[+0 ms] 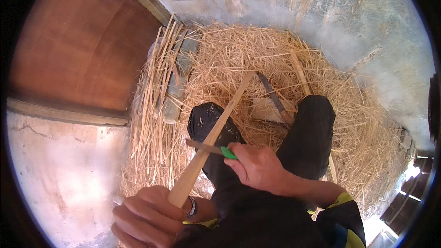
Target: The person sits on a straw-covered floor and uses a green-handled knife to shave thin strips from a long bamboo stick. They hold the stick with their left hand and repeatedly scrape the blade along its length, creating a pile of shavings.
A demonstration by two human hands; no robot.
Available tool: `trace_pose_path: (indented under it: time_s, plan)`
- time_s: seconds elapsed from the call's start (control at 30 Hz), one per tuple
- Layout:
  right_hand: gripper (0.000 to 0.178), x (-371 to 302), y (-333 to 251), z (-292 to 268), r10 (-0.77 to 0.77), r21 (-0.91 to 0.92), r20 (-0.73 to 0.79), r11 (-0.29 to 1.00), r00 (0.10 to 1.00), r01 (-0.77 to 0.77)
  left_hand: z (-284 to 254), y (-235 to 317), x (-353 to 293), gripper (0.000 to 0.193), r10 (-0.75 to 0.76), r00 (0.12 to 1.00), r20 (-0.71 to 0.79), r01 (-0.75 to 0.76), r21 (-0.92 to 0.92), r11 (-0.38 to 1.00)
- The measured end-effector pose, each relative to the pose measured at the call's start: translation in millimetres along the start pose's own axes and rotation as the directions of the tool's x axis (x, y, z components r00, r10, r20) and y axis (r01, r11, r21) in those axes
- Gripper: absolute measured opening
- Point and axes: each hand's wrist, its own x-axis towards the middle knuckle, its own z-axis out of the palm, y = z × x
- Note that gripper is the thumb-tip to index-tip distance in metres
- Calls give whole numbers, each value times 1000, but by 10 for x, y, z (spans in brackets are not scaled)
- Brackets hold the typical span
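One bare left hand (149, 213) clasps the near end of a long, flat, pale wooden strip (202, 155) slanting forward over a black-trousered knee (205, 112); the right hand (258, 166) curls its fingers around a green-handled knife (212, 149), its blade crossing the strip. Golden straw (243, 43) lies beyond.

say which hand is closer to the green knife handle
Right: the right hand grips the green knife handle. The left hand is away from it, lower and to the left, holding the lower end of the wooden strip.
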Motion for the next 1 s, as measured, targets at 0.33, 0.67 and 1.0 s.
trace_pose_path:
  time_s: [0.33,0.67,1.0]
  plan:
    - [30,45,76,-15,-6,-29,-6,1000,1000,5,143,24,61,48,-7,995,-99,18,103,995]
    - [28,105,1091,234,146,-302,-40,941,988,-151,79,-101,58,43,89,991,-96,-88,8,996]
    - [35,161,1159,219,204,-368,-5,910,979,-192,-32,-87,-79,30,151,980,-130,-149,29,988]
